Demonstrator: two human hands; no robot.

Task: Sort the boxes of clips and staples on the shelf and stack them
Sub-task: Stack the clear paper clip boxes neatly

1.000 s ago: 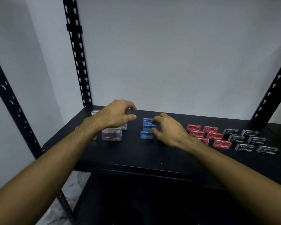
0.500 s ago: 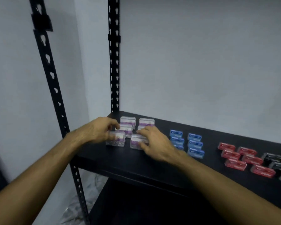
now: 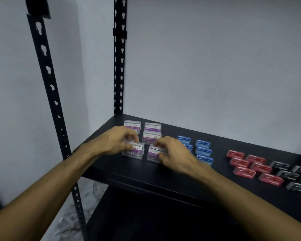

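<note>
As each hand gripped one clear clip box, both looked light, rigid and slick. Short ends seemed the safest hold: left hand on the left box, right hand on the right box.

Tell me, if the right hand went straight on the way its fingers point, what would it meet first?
Probably the middle paper clip box just behind the front box that the right hand grips; depth is unclear.

On the black metal shelf lie clear plastic paper-clip boxes with purple labels in two columns at the left. Small blue staple boxes lie beside them, then red staple boxes and black staple boxes rightward, all flat and unstacked.
</note>
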